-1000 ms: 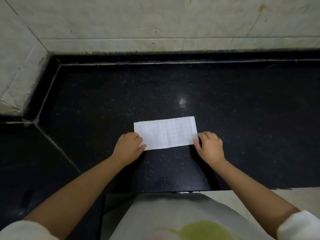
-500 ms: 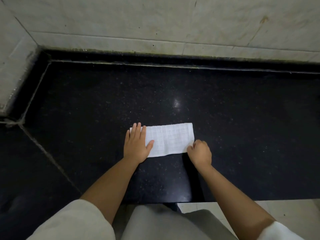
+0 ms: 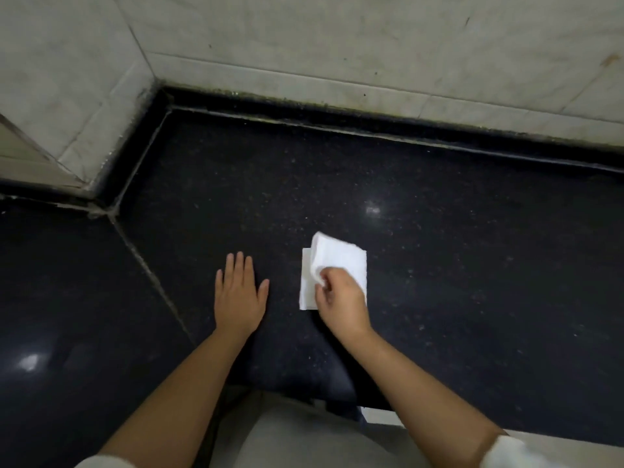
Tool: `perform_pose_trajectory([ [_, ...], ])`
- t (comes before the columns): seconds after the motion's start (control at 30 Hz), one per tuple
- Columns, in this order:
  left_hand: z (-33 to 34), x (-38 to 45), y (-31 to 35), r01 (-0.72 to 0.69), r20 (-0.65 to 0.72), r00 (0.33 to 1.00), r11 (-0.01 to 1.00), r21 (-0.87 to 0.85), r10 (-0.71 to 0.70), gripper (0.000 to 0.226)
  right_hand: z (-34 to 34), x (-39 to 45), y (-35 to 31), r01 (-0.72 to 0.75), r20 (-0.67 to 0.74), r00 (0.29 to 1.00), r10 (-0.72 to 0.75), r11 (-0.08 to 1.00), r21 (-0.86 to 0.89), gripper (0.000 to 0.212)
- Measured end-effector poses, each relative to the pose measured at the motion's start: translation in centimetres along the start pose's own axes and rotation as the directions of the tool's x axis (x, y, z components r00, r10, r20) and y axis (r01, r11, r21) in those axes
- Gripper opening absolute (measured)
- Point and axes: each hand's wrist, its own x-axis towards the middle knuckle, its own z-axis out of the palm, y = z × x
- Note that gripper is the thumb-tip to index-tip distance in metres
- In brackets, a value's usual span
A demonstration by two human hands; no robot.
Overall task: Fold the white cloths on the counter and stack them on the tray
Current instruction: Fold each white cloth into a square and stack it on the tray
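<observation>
Cloth (image 3: 341, 265) was a long strip half a second ago; now it's doubled into a small square on the counter (image 3: 472, 265), nearly ready for a tray (none in view). Left hand (image 3: 238, 295) has let go and lies flat, fingers straight. Right hand (image 3: 341, 298) pinches the top flap.

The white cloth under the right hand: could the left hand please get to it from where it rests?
Probably yes. The left hand lies flat and open on the black counter, beside the white cloth that the right hand pinches; only bare counter lies between them.
</observation>
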Motion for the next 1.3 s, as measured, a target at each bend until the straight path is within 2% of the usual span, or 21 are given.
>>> perform_pose_trajectory([
  [0.07, 0.3, -0.4, -0.7, 0.028, 0.012, 1.0, 1.0, 0.001, -0.028, 0.06, 2.3, -0.9, 0.7, 0.102, 0.079, 0.992, -0.095, 0.991, -0.089, 0.018],
  [0.13, 0.5, -0.4, -0.8, 0.021, 0.006, 1.0, 1.0, 0.004, -0.021, 0.061, 3.2, -1.3, 1.4, 0.191, 0.097, 0.979, -0.177, 0.968, -0.16, 0.025],
  [0.23, 0.5, -0.3, -0.7, 0.018, 0.0, 1.0, 1.0, -0.003, -0.018, 0.061, 3.0, -1.1, 1.8, 0.236, 0.11, 0.97, -0.217, 0.949, -0.21, 0.015],
  [0.33, 0.6, -0.3, -0.8, 0.015, 0.006, 1.0, 1.0, 0.002, -0.015, 0.061, 2.7, -0.9, 1.9, 0.298, 0.152, 0.952, -0.267, 0.925, -0.236, 0.015],
  [0.5, 0.7, -0.1, -1.0, 0.003, 0.018, 1.0, 1.0, 0.001, -0.003, 0.062, 2.1, -1.5, 2.2, 0.399, 0.217, 0.913, -0.344, 0.863, -0.311, 0.024],
  [0.6, 0.9, -0.2, -1.3, -0.033, 0.003, 0.999, 0.999, -0.014, 0.033, 0.063, -0.1, -1.7, 3.4, 0.366, 0.167, 0.93, -0.326, 0.817, -0.445, 0.035],
  [0.67, 1.2, -0.5, -1.4, -0.129, -0.113, 0.986, 0.991, -0.048, 0.122, 0.063, -2.0, -2.0, 4.5, 0.313, 0.171, 0.95, -0.262, 0.777, -0.547, 0.035],
  [0.73, 1.8, -0.9, -1.0, -0.295, -0.277, 0.923, 0.953, -0.064, 0.267, 0.053, -3.1, -2.5, 5.2, 0.316, 0.224, 0.948, -0.226, 0.746, -0.587, 0.03],
  [0.77, 2.0, -1.2, -0.4, -0.388, -0.33, 0.879, 0.919, -0.072, 0.345, 0.049, -3.1, -2.5, 5.5, 0.312, 0.255, 0.947, -0.196, 0.758, -0.573, 0.039],
  [0.8, 2.0, -1.4, 0.7, -0.483, -0.373, 0.824, 0.873, -0.067, 0.427, 0.045, -3.1, -2.4, 5.7, 0.301, 0.273, 0.947, -0.172, 0.773, -0.558, 0.044],
  [0.87, 2.3, -2.0, 3.0, -0.626, -0.396, 0.723, 0.779, -0.029, 0.566, 0.041, -2.9, -1.7, 5.8, 0.313, 0.287, 0.941, -0.177, 0.774, -0.55, 0.036],
  [0.93, 2.8, -2.4, 4.8, -0.667, -0.338, 0.694, 0.744, 0.03, 0.636, 0.034, -2.9, -1.1, 5.8, 0.344, 0.305, 0.931, -0.202, 0.77, -0.538, 0.014],
  [1.03, 3.6, -2.3, 5.9, -0.635, -0.285, 0.718, 0.765, 0.107, 0.635, 0.021, -3.1, -0.8, 6.0, 0.337, 0.299, 0.931, -0.211, 0.813, -0.475, 0.032],
  [1.1, 3.4, -2.0, 6.2, -0.653, -0.258, 0.696, 0.741, 0.16, 0.67, 0.025, -4.3, -1.2, 5.5, 0.303, 0.261, 0.944, -0.202, 0.842, -0.446, 0.026],
  [1.2, 2.5, -2.2, 8.0, -0.719, -0.241, 0.62, 0.664, 0.204, 0.746, 0.028, -7.0, -3.0, 6.2, 0.222, 0.186, 0.969, -0.165, 0.912, -0.345, 0.014],
  [1.3, 1.3, -3.3, 12.1, -0.79, -0.274, 0.502, 0.564, 0.24, 0.82, 0.024, -11.5, -5.3, 8.0, 0.072, 0.064, 0.996, -0.056, 0.96, -0.272, 0.022],
])
